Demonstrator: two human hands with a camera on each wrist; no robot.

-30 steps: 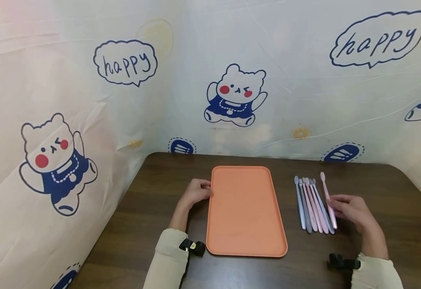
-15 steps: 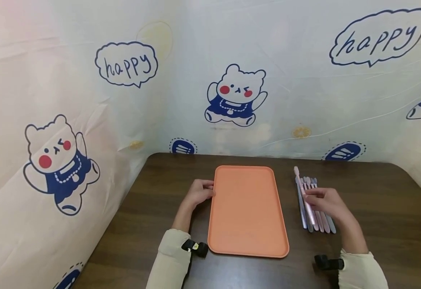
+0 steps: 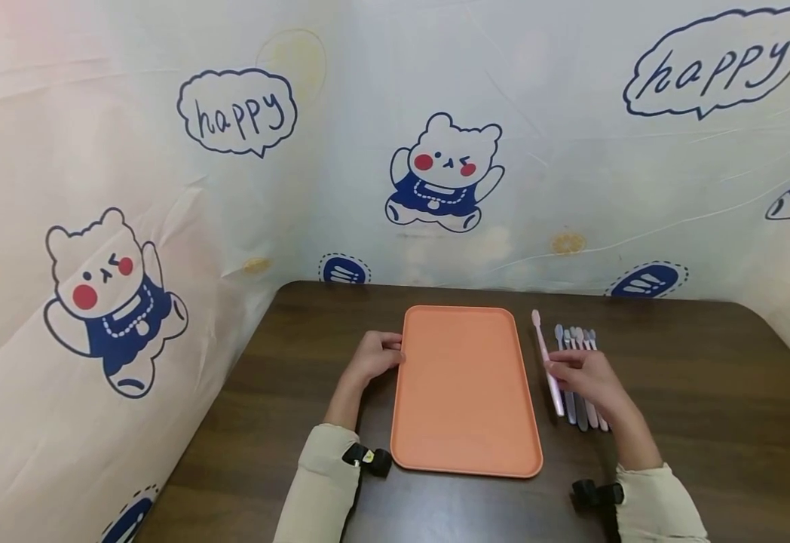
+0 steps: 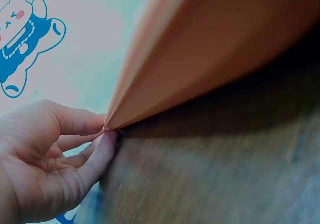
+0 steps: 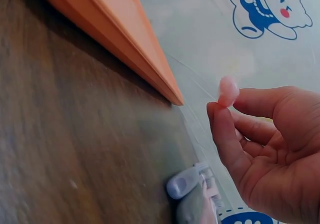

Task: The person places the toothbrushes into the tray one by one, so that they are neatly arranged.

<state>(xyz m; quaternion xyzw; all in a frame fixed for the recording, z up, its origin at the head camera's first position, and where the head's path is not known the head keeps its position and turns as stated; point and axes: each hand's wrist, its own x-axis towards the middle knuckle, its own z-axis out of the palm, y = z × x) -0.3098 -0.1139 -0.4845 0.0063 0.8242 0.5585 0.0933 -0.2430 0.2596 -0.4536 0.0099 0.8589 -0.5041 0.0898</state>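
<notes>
My right hand (image 3: 593,378) pinches a pink toothbrush (image 3: 555,394) between thumb and fingers, bristle head pointing to the far side. The toothbrush sits between the tray's right edge and the row of other toothbrushes (image 3: 582,416). From the right wrist view, its rounded handle end (image 5: 228,91) shows at the fingertips, above the table. An orange rectangular tray (image 3: 466,392) lies flat with nothing on it. At its left edge my left hand (image 3: 376,356) pinches the rim, thumb and index finger meeting there in the left wrist view.
The dark wooden table (image 3: 721,392) extends to both sides. Behind it hangs a pale curtain (image 3: 558,151) printed with cartoon bears. Black wrist cameras sit on both cuffs. The right hand partly covers the toothbrush row.
My right hand has carried the pink toothbrush leftward, from the right side of the row, across it, to its left beside the tray. The left hand stays at the tray's rim.
</notes>
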